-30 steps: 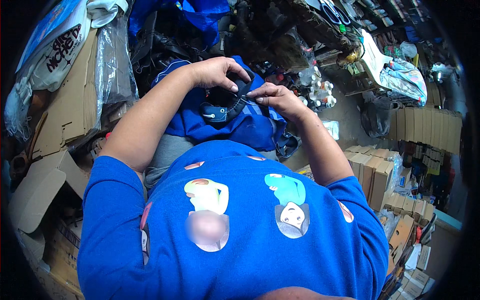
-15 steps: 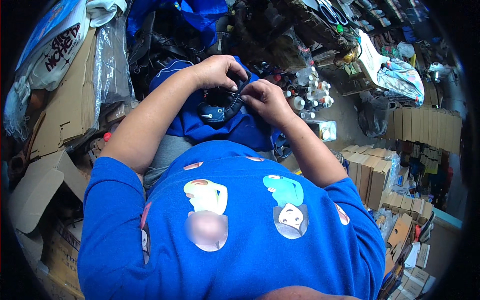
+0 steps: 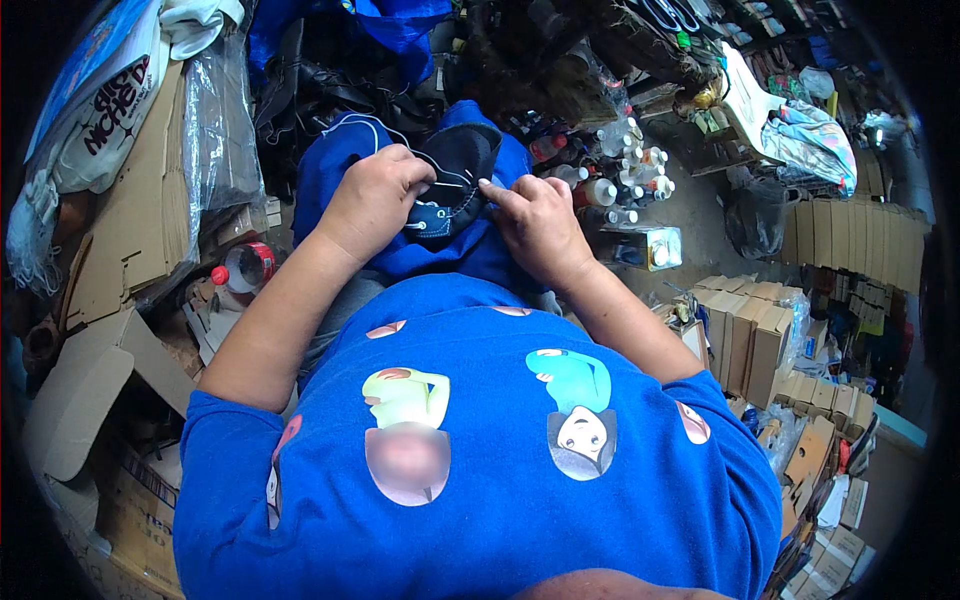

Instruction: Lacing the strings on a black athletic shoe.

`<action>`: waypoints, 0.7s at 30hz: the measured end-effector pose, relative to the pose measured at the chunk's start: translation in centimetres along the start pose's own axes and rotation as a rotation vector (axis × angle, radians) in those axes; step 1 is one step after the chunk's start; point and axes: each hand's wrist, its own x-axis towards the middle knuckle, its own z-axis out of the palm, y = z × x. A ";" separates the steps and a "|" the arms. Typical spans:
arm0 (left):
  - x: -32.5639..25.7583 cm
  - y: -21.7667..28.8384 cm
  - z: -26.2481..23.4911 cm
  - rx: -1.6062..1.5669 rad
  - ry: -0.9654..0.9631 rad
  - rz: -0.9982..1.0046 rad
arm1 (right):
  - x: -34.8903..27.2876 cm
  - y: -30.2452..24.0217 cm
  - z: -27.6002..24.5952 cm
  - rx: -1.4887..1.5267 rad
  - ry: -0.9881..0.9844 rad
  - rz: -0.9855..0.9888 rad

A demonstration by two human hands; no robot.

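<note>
A dark navy shoe (image 3: 432,222) with pale stitching and eyelets rests on blue cloth (image 3: 330,170) over my lap, its black opening facing up. My left hand (image 3: 375,195) is beside the shoe's left side, fingertips pinched on a white thread (image 3: 448,184) that runs straight to the shoe's edge. More of the thread loops over the cloth above this hand. On the other side, my right hand (image 3: 545,220) grips the shoe's rim between thumb and forefinger, close to where the thread meets it. Whether a needle is in either hand is too small to tell.
Several small bottles (image 3: 600,192) and a metal tin (image 3: 660,248) stand right of my lap. A red-capped plastic bottle (image 3: 245,268) lies by my left forearm. Cardboard (image 3: 145,200) leans at the left, and stacked boxes (image 3: 745,335) fill the right.
My left hand has moved from the shoe's far rim back toward me and to the left, drawing the thread. My right hand stays at the rim, slightly lower.
</note>
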 end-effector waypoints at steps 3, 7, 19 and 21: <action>-0.2 -0.3 0.8 0.019 0.105 0.019 | 0.0 -0.4 0.2 -0.091 0.037 -0.016; 0.2 -0.7 1.3 0.254 0.093 0.061 | 0.1 0.1 0.0 -0.035 0.005 0.032; 1.9 -1.7 0.9 0.098 -0.021 0.048 | 3.7 5.3 -1.0 0.631 -0.335 0.176; 2.0 -1.8 0.9 0.095 -0.042 0.038 | 4.0 5.5 -1.0 0.635 -0.349 0.181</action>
